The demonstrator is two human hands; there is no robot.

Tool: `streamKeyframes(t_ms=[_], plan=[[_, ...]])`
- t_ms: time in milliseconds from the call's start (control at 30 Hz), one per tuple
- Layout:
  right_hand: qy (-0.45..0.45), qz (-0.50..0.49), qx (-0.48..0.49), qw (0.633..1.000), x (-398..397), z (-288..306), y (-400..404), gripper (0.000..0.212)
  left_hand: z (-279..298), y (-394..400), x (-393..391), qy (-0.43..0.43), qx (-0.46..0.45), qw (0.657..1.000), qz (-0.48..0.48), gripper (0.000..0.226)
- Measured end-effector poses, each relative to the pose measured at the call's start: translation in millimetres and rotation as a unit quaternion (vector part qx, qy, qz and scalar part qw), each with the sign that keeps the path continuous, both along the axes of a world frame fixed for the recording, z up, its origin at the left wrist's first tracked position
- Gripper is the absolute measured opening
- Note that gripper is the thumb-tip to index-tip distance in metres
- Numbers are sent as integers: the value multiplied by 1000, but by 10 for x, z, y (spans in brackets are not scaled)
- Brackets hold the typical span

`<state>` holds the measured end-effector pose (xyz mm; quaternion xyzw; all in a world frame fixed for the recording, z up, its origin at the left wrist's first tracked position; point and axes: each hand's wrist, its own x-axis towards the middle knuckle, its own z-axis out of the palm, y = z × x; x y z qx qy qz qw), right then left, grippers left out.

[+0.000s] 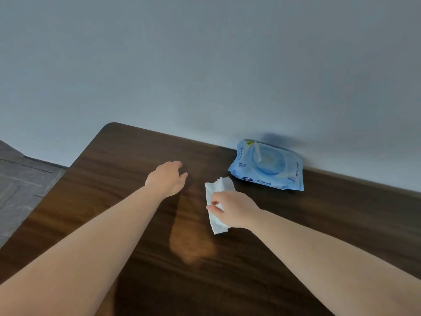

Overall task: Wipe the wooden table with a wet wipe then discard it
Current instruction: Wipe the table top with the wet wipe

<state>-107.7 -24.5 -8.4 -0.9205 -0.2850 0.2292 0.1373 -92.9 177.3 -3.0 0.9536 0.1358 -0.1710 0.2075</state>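
Head view, one frame. Dark brown wooden counter (273,258) with a rounded far-left corner, its far edge set against a plain grey-blue wall (205,65); grey tiled floor (20,190) visible past the left edge.

Item: white, crumpled wet wipe (217,205), drawn out into a long strip. It lies on the counter near the middle, running from just beside the pack toward the viewer, with its near end free.

Item: light blue soft plastic wipes pack (267,166) with a round lid panel, lying flat at the far edge of the counter, against the wall. A white strip stands up from its lid opening.

Right hand (232,209): palm down over the wipe's middle, thumb and fingers pinched on the cloth, bare forearm entering from the lower right.

Left hand (168,177): reaching forward over the counter, left of the wipe and apart from it, fingers loosely curled and parted, holding nothing. Whether it touches the surface cannot be told.

Pale reflected patch on the wood between the two forearms.
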Motion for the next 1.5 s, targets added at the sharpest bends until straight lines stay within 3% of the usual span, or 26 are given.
streamKeyframes(t_ms=[167,300,433,800,1233,1500], plan=[[-70,-27,-60,995,80,-218,33,20,-181,195,-147,75,13,997,-18,55],[-27,-19,-128,991,123,-430,59,55,-302,284,-257,85,68,992,-61,61],[-28,-23,-174,984,38,-677,159,67,-450,537,-411,102,118,985,-74,72],[-89,-29,-106,990,90,-979,1405,65,-762,1468,-1007,111,173,979,-9,103],[-102,27,-48,993,481,-1077,3187,63,-954,1587,-1100,15,135,990,23,103],[-122,52,-33,991,477,-1089,3268,62,-982,1589,-1111,19,139,990,22,105]])
